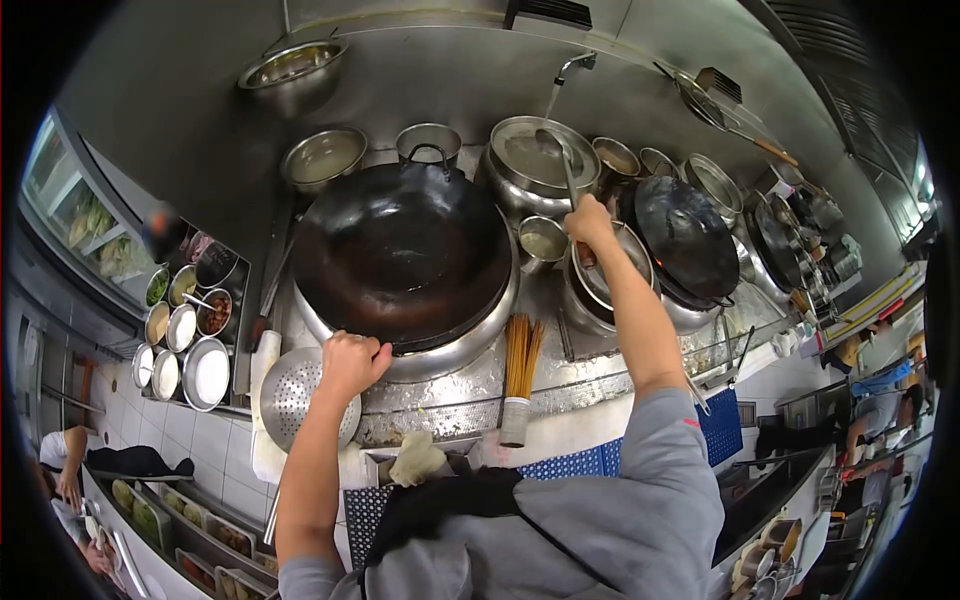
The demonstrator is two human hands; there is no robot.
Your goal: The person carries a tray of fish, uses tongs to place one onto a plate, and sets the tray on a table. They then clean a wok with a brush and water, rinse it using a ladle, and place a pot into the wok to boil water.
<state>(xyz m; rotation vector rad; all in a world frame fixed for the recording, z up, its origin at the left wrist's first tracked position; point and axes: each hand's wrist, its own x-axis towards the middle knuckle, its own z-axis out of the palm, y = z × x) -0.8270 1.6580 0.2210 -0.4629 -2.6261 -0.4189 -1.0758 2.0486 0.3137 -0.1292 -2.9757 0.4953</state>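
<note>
My left hand (350, 366) is closed at the near rim of a large black wok (395, 250), which sits on a round metal burner ring. The wok's near handle is hidden under the fingers. Stretched out to the far right, my right hand (592, 222) wraps round the handle of a metal ladle (569, 175). The ladle's bowl is over a wide steel pot (515, 190) of water, under a running tap (572, 66). Below my left hand lies a perforated strainer (290, 400).
A bamboo wok brush (519, 370) stands by the counter's front edge. To the right are a second wok (685, 235) and a lidded pot (598, 290). Seasoning tins (206, 372) stand at left, a crumpled cloth (416, 458) in front. Other people work at both sides.
</note>
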